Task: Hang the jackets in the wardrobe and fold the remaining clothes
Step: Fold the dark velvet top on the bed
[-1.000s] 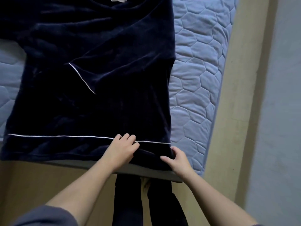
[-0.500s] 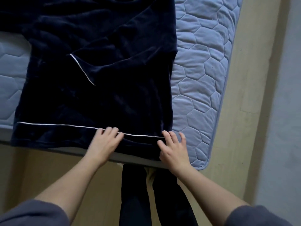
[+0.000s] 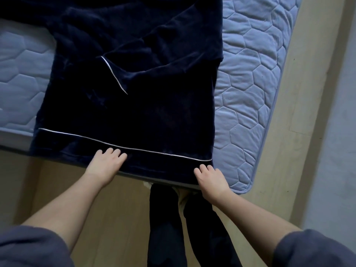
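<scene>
Got navy top [image 3: 134, 112] spread flat on bed [image 3: 250, 93], hem [image 3: 163, 160] at bed's 6 o'clock edge. L hand [image 3: 105, 164] on hem approx mid, R hand [image 3: 212, 180] on hem corner, 5 o'clock. Fingers [image 3: 115, 152] bent onto fabric both sides; can't tell pinch vs press.

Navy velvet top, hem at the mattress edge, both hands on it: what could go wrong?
The hem overhangs the mattress edge; a tug could slide the navy velvet top off. The left hand rests mid-hem, the right hand at the right corner, so the unheld left corner may sag and skew a fold. The folded-in sleeve is rumpled; creases could set.
</scene>
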